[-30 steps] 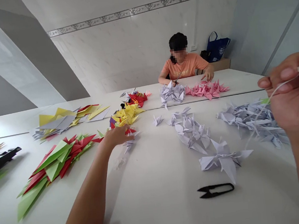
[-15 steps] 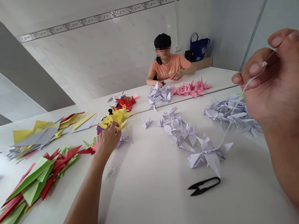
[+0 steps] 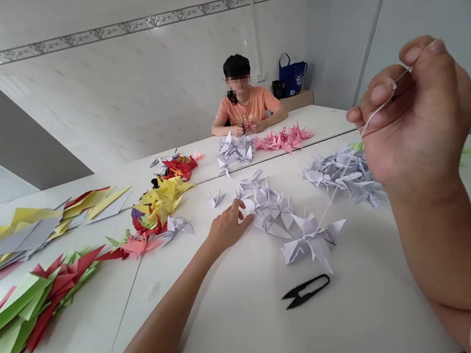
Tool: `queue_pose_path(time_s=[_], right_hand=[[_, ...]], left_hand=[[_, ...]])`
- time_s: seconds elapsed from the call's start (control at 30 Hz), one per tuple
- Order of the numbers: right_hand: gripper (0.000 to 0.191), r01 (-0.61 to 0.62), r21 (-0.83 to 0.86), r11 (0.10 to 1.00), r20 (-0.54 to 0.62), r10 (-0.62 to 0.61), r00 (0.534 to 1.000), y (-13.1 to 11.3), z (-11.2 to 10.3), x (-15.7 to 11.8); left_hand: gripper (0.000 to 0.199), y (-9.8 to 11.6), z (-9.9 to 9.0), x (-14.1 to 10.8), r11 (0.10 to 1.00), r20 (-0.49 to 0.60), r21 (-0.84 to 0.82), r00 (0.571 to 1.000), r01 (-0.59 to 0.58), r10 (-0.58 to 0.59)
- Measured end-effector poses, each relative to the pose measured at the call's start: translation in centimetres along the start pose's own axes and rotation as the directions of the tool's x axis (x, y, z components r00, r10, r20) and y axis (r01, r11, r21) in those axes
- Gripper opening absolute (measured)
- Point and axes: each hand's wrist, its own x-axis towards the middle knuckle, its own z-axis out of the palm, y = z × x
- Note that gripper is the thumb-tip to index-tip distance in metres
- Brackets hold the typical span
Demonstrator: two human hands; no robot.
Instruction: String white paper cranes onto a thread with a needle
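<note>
My right hand (image 3: pixel 419 114) is raised at the right, its fingers pinching a white string (image 3: pixel 333 201) that has a small knot near the fingertips. The string slants down to a white folded paper crane (image 3: pixel 312 238) at the near end of a row of white paper cranes (image 3: pixel 271 209). Over the table, my left hand (image 3: pixel 229 225) reaches to the left side of that row, thumb and fingers apart with nothing seen between them. A single white crane (image 3: pixel 216 198) sits just beyond it. Black thread snips (image 3: pixel 306 291) lie in front of the row.
Yellow cranes (image 3: pixel 163 197) and red cranes (image 3: pixel 180 167) are heaped left of centre. Green and red folded papers (image 3: pixel 40 303) and flat paper sheets (image 3: pixel 31 227) cover the left. More white cranes (image 3: pixel 342 175) lie below my right hand. Across the table sits a person (image 3: pixel 248 106) behind pink cranes (image 3: pixel 284 138).
My left hand has moved right, from the yellow and red cranes to the white row. The right hand still holds the string. The view has turned slightly right.
</note>
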Motion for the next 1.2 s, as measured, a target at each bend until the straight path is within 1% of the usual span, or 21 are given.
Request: queue_pose_path(time_s=[0.1, 0.17, 0.27, 0.33, 0.4, 0.5, 0.63, 0.73, 0.8, 0.87, 0.93, 1.0, 1.1, 1.13, 1.2], right_hand=[[0.023, -0.008, -0.006, 1.0, 0.012, 0.008, 1.0, 0.0, 0.1, 0.1], [0.025, -0.013, -0.008, 1.0, 0.029, 0.013, 0.999, 0.0, 0.2, 0.1], [0.027, -0.021, 0.012, 1.0, 0.062, 0.02, 0.998, 0.1, 0.1, 0.1], [0.027, -0.024, 0.038, 0.999, 0.073, 0.021, 0.997, 0.1, 0.1, 0.0], [0.027, -0.021, 0.062, 0.998, 0.068, 0.016, 0.998, 0.1, 0.2, -0.1], [0.022, -0.018, 0.061, 0.998, 0.063, 0.014, 0.998, 0.2, 0.4, -0.3], [0.02, -0.057, 0.006, 0.998, 0.096, 0.056, 0.994, 0.6, 0.5, -0.4], [0.021, -0.064, -0.022, 0.998, 0.12, 0.066, 0.991, 1.0, 0.3, -0.4], [0.02, -0.051, -0.025, 0.998, 0.12, 0.053, 0.991, 1.1, 0.2, -0.4], [0.02, -0.063, -0.033, 0.997, 0.116, 0.066, 0.991, 1.0, 0.2, -0.5], [0.021, -0.099, -0.037, 0.994, 0.12, 0.103, 0.987, 0.7, 0.3, -0.6], [0.024, -0.133, -0.021, 0.991, 0.141, 0.135, 0.981, 0.3, 0.3, -0.7], [0.025, -0.146, 0.02, 0.989, 0.199, 0.139, 0.97, 0.0, 0.4, -0.8], [0.025, -0.149, 0.032, 0.988, 0.224, 0.138, 0.965, 0.0, 0.4, -0.8], [0.023, -0.16, 0.044, 0.986, 0.283, 0.141, 0.949, 0.2, 0.4, -0.9]], left_hand=[[0.036, 0.5, 0.7, 0.9, 1.0, -0.028, -0.012, 0.999, 0.013, -0.014], [0.03, 0.8, 1.1, 1.2, 1.0, -0.072, -0.007, 0.997, 0.014, -0.014], [0.013, 0.7, 1.4, 1.2, 1.0, -0.147, -0.01, 0.989, 0.014, -0.015], [0.014, 0.1, 1.1, 1.0, 0.999, -0.209, -0.029, 0.978, 0.021, -0.027], [0.018, -0.7, 0.6, 0.8, 0.997, -0.285, -0.066, 0.957, 0.033, -0.051], [0.021, -1.6, -0.3, 0.4, 0.988, -0.398, -0.154, 0.913, 0.031, -0.091], [0.02, -1.7, -1.4, 0.1, 0.957, -0.494, -0.288, 0.861, -0.029, -0.122], [0.015, -1.2, -1.8, 0.2, 0.913, -0.521, -0.396, 0.843, -0.098, -0.135], [0.011, -0.8, -1.9, 0.3, 0.868, -0.524, -0.476, 0.838, -0.14, -0.153], [0.009, -0.6, -1.9, 0.4, 0.817, -0.522, -0.551, 0.834, -0.169, -0.179], [0.009, -0.4, -1.9, 0.5, 0.767, -0.509, -0.614, 0.836, -0.186, -0.204], [0.01, -0.3, -2.0, 0.5, 0.721, -0.486, -0.664, 0.847, -0.197, -0.216], [0.014, -0.1, -2.2, 0.5, 0.674, -0.467, -0.702, 0.863, -0.229, -0.194], [0.017, 0.0, -2.3, 0.5, 0.669, -0.478, -0.701, 0.859, -0.247, -0.184], [0.019, 0.4, -2.7, 0.3, 0.679, -0.527, -0.673, 0.834, -0.294, -0.161]])
